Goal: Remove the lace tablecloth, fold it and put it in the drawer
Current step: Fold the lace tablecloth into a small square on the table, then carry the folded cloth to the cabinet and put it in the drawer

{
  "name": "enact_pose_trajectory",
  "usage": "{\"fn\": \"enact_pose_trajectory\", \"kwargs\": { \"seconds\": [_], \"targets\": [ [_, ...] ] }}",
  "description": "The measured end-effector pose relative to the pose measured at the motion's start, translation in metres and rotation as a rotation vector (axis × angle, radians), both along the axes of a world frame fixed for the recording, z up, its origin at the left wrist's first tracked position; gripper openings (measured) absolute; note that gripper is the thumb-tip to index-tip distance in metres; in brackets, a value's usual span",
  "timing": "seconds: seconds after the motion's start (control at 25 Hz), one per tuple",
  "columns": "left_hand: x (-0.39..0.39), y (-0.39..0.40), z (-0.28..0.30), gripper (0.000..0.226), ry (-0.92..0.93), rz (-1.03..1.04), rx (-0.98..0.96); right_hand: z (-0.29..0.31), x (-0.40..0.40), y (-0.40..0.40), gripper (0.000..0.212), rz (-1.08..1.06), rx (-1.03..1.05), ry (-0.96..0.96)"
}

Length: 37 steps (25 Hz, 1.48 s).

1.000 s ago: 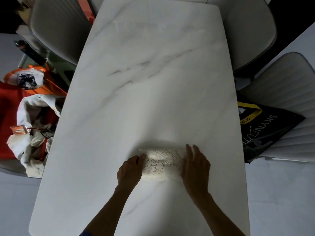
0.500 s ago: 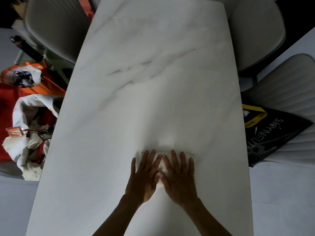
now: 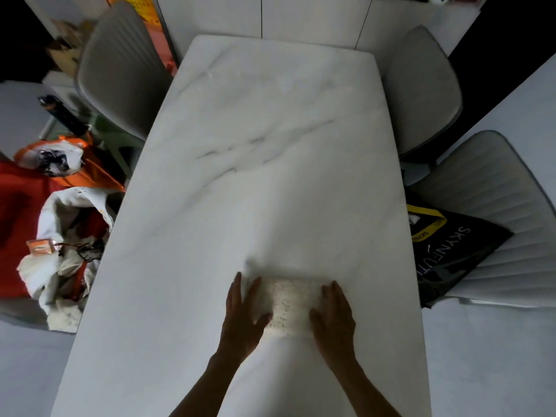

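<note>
Two hands are flat on the cloth (image 3: 290,305) right now, so this looks like the smoothing bit before the last fold or the pickup. It's already off the bench (image 3: 270,176) as a cover and folded down to a small pad, sitting near the bench's near edge, roughly midway between the two long sides.

Grip-wise: the left hand (image 3: 243,317) has its fingers straight and spread, lying on the left end of the pad, thumb angled in toward the middle. The right hand (image 3: 334,317) is the same deal on the right end, fingers straight and close together, palm down. Neither one is curled round anything or pinching, both are just pressing. The lace in the middle shows between them.

My guess on doing this well: push outward from the centre so trapped air and bumps get squeezed to the ends, keep the edges lined up, and don't drag, since lace snags and stretches easily. Marble is slick, so the pad can slide if one hand pushes harder than the other. Even pressure, then slip fingers under both ends so the layers stay stacked on the lift.

No drawer in view from here, so I can't say where it's headed. Putting it away is not yet done.
</note>
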<state>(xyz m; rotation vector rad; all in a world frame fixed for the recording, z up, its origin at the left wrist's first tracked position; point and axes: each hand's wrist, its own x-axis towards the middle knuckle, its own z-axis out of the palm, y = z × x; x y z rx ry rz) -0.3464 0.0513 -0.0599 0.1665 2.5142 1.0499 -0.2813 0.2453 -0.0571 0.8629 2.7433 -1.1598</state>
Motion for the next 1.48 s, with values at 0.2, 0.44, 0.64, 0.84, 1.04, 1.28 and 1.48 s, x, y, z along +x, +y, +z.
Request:
{"fn": "enact_pose_trajectory", "kwargs": {
  "seconds": [0.2,0.44,0.64,0.84,1.04,1.28,1.48],
  "targets": [
    [0.002,0.015,0.020,0.060,-0.156,0.229,0.020,0.016,0.008,0.004,0.041,-0.223,-0.412,-0.149],
    [-0.005,-0.020,0.060,0.044,-0.688,0.481,0.485,0.059,0.016,0.021,0.029,-0.412,-0.759,-0.296],
    [-0.001,-0.026,0.108,0.047,-0.498,0.343,0.526,0.107,0.011,0.016,0.043,-0.287,-0.849,-0.045],
    [0.000,-0.019,0.174,0.046,-0.503,0.288,0.777,0.167,0.000,0.038,0.045,-0.178,-1.091,0.249],
    [0.055,-0.001,0.211,0.030,-0.198,0.268,0.780,0.201,0.003,0.069,0.058,0.051,-1.200,0.073],
    [0.130,-0.011,0.238,0.030,0.090,0.601,0.781,0.222,0.021,0.039,0.063,0.222,-1.087,-0.033],
    [0.186,-0.085,0.246,0.031,0.087,0.819,0.780,0.248,0.043,-0.043,0.059,0.459,-0.951,-0.005]
  ]
}}
